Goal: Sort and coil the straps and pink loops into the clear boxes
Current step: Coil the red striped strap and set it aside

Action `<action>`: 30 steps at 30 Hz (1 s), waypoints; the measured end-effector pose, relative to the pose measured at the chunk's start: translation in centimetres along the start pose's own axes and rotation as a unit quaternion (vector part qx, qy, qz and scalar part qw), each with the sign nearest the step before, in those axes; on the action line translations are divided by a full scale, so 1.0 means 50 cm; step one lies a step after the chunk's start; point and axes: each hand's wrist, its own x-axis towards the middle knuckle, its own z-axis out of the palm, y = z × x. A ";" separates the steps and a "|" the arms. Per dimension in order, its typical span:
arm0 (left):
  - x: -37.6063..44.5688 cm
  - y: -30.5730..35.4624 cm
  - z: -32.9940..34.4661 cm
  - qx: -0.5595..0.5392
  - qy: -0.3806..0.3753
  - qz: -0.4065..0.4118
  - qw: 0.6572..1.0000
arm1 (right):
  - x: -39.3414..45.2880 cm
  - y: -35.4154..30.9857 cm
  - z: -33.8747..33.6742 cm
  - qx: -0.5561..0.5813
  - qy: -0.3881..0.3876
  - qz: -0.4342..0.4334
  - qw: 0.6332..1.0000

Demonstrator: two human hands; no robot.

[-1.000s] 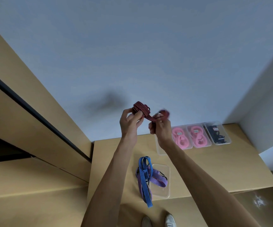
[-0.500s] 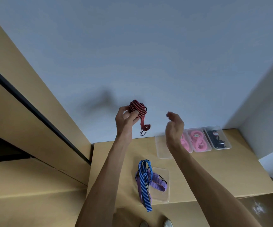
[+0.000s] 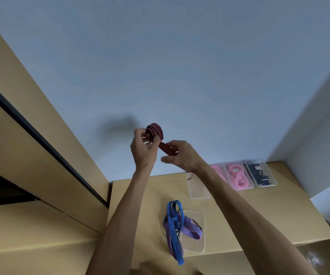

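A red striped strap [image 3: 156, 133] is held up in front of the wall, partly coiled. My left hand [image 3: 143, 148] grips the coil between thumb and fingers. My right hand [image 3: 182, 155] pinches the strap's free end just below and to the right. On the wooden table [image 3: 140, 195] lie a blue strap [image 3: 174, 231] and a purple strap [image 3: 189, 229], draped over a clear box [image 3: 196, 245]. An empty clear box [image 3: 196, 192] stands further back, partly behind my right forearm.
Along the table's back right stand two clear boxes with pink loops [image 3: 237, 175] and a clear box with a black strap [image 3: 260, 173]. A wall rises behind the table. Wooden panels with a dark gap [image 3: 41, 139] flank the left.
My right hand, which had let go and hovered apart half a second ago, has come back and taken the strap's hanging end. The coil on my left hand has grown.
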 end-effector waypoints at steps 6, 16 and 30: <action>0.002 -0.026 -0.019 0.074 -0.157 -0.031 0.984 | 0.015 -0.037 -0.040 -0.258 0.019 -0.083 0.962; 0.036 0.005 -0.057 -0.126 -0.409 -0.123 0.895 | 0.023 -0.034 -0.082 -0.068 0.062 -0.096 0.991; -0.008 -0.022 -0.014 -0.309 -0.345 -0.207 0.862 | 0.048 0.020 -0.030 0.262 0.007 0.047 0.964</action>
